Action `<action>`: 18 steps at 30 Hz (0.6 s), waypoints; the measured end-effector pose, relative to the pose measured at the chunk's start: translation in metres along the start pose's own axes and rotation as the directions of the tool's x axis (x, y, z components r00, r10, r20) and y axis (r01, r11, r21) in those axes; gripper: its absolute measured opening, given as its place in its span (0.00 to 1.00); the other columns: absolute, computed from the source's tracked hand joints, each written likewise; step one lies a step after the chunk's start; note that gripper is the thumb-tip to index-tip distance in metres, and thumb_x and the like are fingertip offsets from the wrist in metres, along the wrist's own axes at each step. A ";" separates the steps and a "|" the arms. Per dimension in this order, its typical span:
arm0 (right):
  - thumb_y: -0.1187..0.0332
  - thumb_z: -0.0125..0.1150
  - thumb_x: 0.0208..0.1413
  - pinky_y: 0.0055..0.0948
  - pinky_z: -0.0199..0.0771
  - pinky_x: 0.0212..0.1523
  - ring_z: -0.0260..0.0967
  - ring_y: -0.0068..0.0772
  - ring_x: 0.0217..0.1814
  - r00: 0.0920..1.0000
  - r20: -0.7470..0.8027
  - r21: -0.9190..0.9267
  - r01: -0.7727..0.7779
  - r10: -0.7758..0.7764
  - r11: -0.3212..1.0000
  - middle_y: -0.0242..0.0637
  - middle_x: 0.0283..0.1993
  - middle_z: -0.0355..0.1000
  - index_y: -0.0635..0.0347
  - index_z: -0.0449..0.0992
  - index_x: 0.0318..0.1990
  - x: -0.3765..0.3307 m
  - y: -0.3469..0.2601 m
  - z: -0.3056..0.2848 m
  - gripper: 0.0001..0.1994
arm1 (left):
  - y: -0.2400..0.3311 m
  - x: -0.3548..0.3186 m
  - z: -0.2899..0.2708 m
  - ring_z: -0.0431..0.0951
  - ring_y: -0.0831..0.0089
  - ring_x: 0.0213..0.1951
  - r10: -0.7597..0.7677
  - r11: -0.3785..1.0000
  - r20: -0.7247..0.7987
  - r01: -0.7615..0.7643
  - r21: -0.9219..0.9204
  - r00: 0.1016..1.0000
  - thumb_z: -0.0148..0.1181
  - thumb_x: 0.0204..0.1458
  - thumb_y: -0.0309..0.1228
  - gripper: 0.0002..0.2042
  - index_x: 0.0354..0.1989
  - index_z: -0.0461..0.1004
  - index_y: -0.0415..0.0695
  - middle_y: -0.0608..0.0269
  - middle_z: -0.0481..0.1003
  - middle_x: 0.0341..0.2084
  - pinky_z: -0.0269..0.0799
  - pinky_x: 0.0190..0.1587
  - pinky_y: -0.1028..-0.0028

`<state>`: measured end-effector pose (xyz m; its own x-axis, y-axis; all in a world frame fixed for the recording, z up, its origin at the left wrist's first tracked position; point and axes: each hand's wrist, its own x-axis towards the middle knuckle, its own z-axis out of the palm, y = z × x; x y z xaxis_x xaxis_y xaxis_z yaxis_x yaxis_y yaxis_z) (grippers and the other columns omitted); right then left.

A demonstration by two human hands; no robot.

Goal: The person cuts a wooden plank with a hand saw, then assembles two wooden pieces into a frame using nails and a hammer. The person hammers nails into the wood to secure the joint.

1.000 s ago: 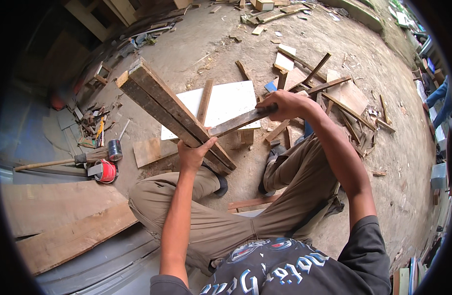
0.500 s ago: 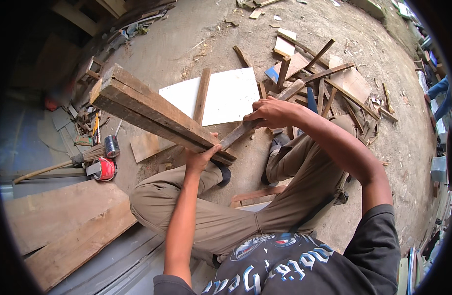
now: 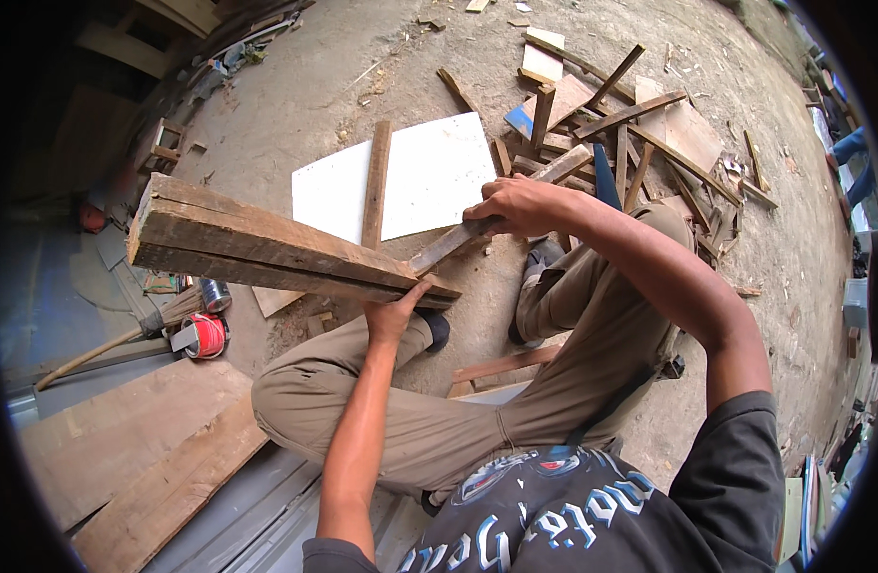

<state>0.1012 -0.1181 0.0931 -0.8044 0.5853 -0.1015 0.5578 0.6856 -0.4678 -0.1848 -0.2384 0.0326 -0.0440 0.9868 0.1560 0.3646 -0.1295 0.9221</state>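
My left hand (image 3: 393, 313) is closed round the near end of a bundle of long wooden battens (image 3: 267, 239) laid together with a dark seam between them. Their far end sticks up toward the left. Between the thumb and fingers of my right hand (image 3: 527, 204) is a shorter wooden strip (image 3: 446, 250), held on a slant. Its lower end meets the battens just beyond my left hand; whether it is fixed to them cannot be seen. On the ground past the hands lies a white panel (image 3: 444, 172) with a brown batten (image 3: 377, 181) across it.
A pile of scrap wood (image 3: 630, 124) spreads at the far right. Left of my bent knee are a red reel (image 3: 207, 336), a dark can (image 3: 215, 294) and a broom (image 3: 176, 307). Wide boards (image 3: 133, 420) lie at lower left. Another person's blue-clad legs (image 3: 854, 162) show at the right edge.
The far end of the battens has swung left and down in the picture. Both hands keep their grip, and the strip in my right hand has shifted slightly left.
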 end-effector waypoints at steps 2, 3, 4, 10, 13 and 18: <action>0.65 0.64 0.56 0.46 0.76 0.49 0.76 0.50 0.47 1.000 -0.003 0.044 0.000 0.000 0.999 0.49 0.43 0.76 0.47 0.75 0.56 0.000 0.003 0.001 0.19 | -0.004 -0.001 0.002 0.78 0.74 0.39 -0.041 0.999 0.004 0.041 -0.006 0.999 0.77 0.43 0.28 0.18 0.42 0.78 0.36 0.62 0.80 0.36 0.75 0.44 0.72; 0.65 0.63 0.56 0.46 0.76 0.49 0.76 0.50 0.48 1.000 -0.003 0.065 0.000 0.000 0.998 0.49 0.42 0.76 0.47 0.75 0.56 -0.001 0.004 0.002 0.19 | -0.003 -0.001 0.002 0.78 0.74 0.39 -0.078 0.997 0.012 0.078 -0.025 0.997 0.77 0.43 0.27 0.18 0.42 0.78 0.36 0.62 0.80 0.37 0.75 0.44 0.72; 0.65 0.65 0.56 0.46 0.73 0.50 0.74 0.49 0.49 1.000 0.026 0.062 -0.014 0.013 0.998 0.48 0.42 0.75 0.47 0.75 0.57 0.000 0.005 0.002 0.20 | -0.002 -0.001 0.003 0.78 0.74 0.39 -0.116 0.992 0.021 0.116 -0.043 0.993 0.76 0.43 0.27 0.18 0.42 0.78 0.36 0.62 0.80 0.37 0.75 0.44 0.72; 0.66 0.67 0.53 0.47 0.69 0.52 0.71 0.48 0.51 0.993 0.109 0.066 -0.046 0.039 0.997 0.45 0.43 0.72 0.49 0.74 0.59 0.003 0.017 0.016 0.24 | -0.004 0.000 0.009 0.78 0.74 0.42 -0.095 0.985 0.050 0.101 -0.141 0.994 0.74 0.46 0.25 0.16 0.43 0.78 0.37 0.60 0.80 0.42 0.72 0.46 0.74; 0.67 0.67 0.53 0.46 0.69 0.52 0.71 0.47 0.51 0.996 0.086 0.081 -0.044 0.037 0.996 0.45 0.44 0.72 0.49 0.74 0.59 0.003 0.019 0.022 0.24 | -0.006 0.004 0.012 0.78 0.75 0.43 -0.059 0.993 0.028 0.062 -0.103 0.998 0.74 0.45 0.24 0.17 0.44 0.77 0.37 0.61 0.80 0.42 0.72 0.47 0.74; 0.65 0.66 0.55 0.46 0.68 0.52 0.71 0.45 0.52 0.998 0.051 0.008 -0.032 0.031 0.999 0.43 0.44 0.72 0.46 0.73 0.60 0.003 0.014 0.022 0.24 | -0.007 -0.001 0.018 0.78 0.75 0.42 -0.073 0.993 -0.057 0.068 -0.095 0.996 0.73 0.45 0.23 0.16 0.43 0.78 0.37 0.61 0.80 0.41 0.73 0.47 0.73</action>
<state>0.1021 -0.1155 0.0671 -0.7960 0.5836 -0.1608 0.5814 0.6630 -0.4716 -0.1702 -0.2371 0.0193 -0.1236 0.9864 0.1080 0.2709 -0.0711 0.9600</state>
